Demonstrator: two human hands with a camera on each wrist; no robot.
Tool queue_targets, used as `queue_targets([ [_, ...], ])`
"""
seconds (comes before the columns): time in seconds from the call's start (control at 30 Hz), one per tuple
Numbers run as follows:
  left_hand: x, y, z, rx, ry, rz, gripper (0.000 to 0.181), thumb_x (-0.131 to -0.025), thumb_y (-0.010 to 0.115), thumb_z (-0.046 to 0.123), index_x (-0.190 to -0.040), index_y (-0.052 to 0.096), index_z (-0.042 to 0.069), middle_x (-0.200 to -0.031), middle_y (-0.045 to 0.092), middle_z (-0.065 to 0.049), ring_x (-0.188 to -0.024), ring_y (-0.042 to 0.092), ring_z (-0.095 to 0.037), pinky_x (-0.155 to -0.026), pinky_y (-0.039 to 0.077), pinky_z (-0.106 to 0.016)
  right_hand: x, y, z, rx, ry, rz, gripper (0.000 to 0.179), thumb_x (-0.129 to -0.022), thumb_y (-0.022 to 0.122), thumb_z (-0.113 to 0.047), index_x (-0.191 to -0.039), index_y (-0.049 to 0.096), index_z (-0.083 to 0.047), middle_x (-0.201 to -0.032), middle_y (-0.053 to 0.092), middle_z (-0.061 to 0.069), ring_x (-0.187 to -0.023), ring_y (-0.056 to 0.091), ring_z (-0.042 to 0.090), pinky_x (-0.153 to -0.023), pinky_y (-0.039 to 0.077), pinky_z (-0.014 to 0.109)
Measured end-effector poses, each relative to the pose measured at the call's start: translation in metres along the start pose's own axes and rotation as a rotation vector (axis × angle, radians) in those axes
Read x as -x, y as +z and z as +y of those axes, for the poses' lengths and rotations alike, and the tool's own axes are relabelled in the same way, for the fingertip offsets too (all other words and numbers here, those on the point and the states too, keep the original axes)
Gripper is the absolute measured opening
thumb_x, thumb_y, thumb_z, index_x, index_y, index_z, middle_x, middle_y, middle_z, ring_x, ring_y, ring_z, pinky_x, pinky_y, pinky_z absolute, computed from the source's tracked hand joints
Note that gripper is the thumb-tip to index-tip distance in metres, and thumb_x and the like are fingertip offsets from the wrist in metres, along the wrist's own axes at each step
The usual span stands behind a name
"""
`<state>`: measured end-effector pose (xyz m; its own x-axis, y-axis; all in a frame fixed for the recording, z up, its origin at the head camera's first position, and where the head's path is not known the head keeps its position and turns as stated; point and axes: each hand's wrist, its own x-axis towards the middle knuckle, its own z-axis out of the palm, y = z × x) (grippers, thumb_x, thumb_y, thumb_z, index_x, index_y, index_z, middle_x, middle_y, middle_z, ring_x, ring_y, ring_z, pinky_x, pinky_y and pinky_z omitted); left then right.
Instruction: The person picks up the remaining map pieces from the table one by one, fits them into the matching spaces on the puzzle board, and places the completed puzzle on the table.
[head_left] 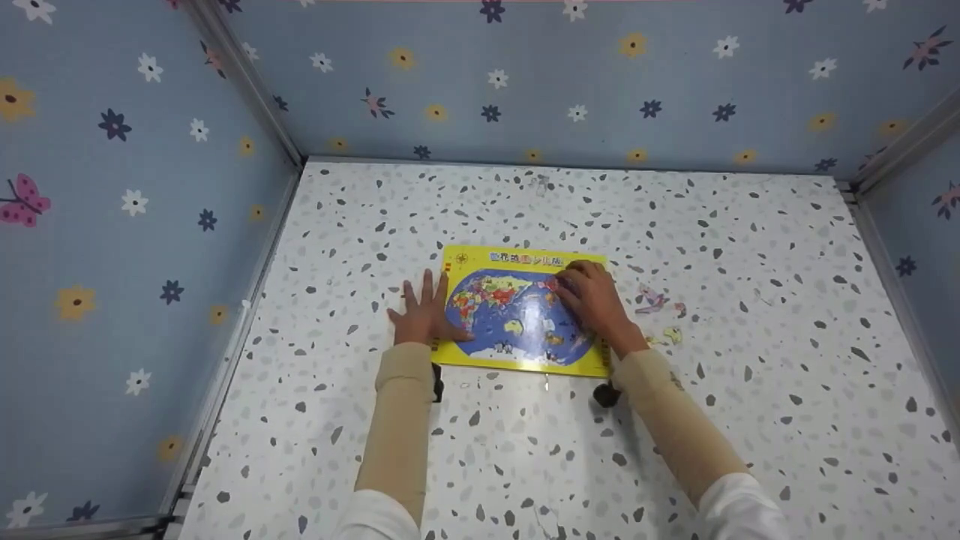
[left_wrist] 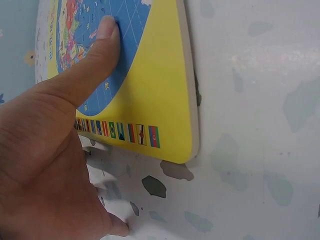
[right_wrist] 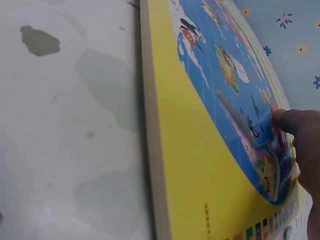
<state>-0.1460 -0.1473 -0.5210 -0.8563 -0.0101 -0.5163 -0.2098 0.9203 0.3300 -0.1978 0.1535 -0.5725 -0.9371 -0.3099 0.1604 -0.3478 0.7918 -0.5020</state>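
A yellow-bordered world map puzzle board (head_left: pixel 487 362) lies flat on the table, its blue oval map facing up. My left hand (head_left: pixel 424 316) rests at the board's left edge with its fingers spread. In the left wrist view its thumb (left_wrist: pixel 95 57) lies on the map, past a row of printed flags. Over the upper right of the map, my right hand (head_left: pixel 594 300) has bent fingers touching the surface. The right thumb (right_wrist: pixel 286 120) meets the board in the right wrist view. Whether a small piece is between those fingers is hidden.
Loose puzzle pieces lie right of the board: a pink-purple one (head_left: pixel 652 298), a small reddish one (head_left: pixel 680 309) and a yellow-green one (head_left: pixel 673 334). The speckled white table (head_left: pixel 360 225) is bordered by flowered blue panels (head_left: pixel 540 75) at the back and sides.
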Motion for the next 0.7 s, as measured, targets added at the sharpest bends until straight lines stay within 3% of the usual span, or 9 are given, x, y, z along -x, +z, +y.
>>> queue_targets([
  [0.37, -0.0008, 0.0007, -0.0005, 0.002, 0.005, 0.005, 0.119, -0.07, 0.078, 0.056, -0.155, 0.002, 0.023, -0.162, -0.011, -0.006, -0.146, -0.01, -0.042, -0.107, 0.007, -0.074, -0.0005, 0.0011, -0.0017, -0.02, 0.074, 0.001, 0.032, -0.092, 0.063, -0.036, -0.114, 0.064, -0.013, -0.126, 0.056, 0.005, -0.121, 0.048, 0.024, -0.108, 0.034, 0.044],
  [0.7, 0.0018, 0.001, 0.0006, 0.012, 0.003, 0.014, 0.118, -0.07, 0.078, 0.055, -0.155, 0.002, 0.024, -0.162, -0.011, -0.005, -0.146, -0.011, -0.041, -0.108, 0.006, -0.074, 0.001, 0.0005, -0.0049, -0.021, 0.06, 0.018, 0.029, -0.092, 0.064, -0.032, -0.112, 0.065, -0.01, -0.123, 0.057, 0.007, -0.119, 0.049, 0.026, -0.106, 0.035, 0.046],
])
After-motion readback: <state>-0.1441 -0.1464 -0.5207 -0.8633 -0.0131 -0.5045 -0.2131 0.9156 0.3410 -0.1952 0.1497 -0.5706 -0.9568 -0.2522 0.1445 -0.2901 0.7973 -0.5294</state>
